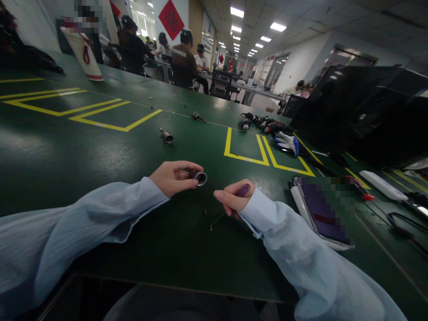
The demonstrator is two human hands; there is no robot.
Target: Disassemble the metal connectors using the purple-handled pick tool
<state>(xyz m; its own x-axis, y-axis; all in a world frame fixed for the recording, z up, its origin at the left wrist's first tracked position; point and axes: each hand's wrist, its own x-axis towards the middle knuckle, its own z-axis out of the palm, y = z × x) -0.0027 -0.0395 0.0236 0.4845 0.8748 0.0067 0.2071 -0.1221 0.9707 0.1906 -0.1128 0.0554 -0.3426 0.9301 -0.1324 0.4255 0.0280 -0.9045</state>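
My left hand is closed around a hollow metal cylinder, its round open end facing right. In my right hand is a screwdriver with a purple handle. Its thin shaft slants down and left from under my fingers, above or on the table. Close to the tip lie small dark parts, too small to name. Beyond my left hand a metal part with a cup-shaped end lies on its side. Another metal part with a thin stem rests farther back.
The green table carries yellow tape outlines. To the right are a phone-like device, a blue-white glove, cables with metal parts, a red-handled tool and a large black case. A paper cup stands far left. People sit behind.
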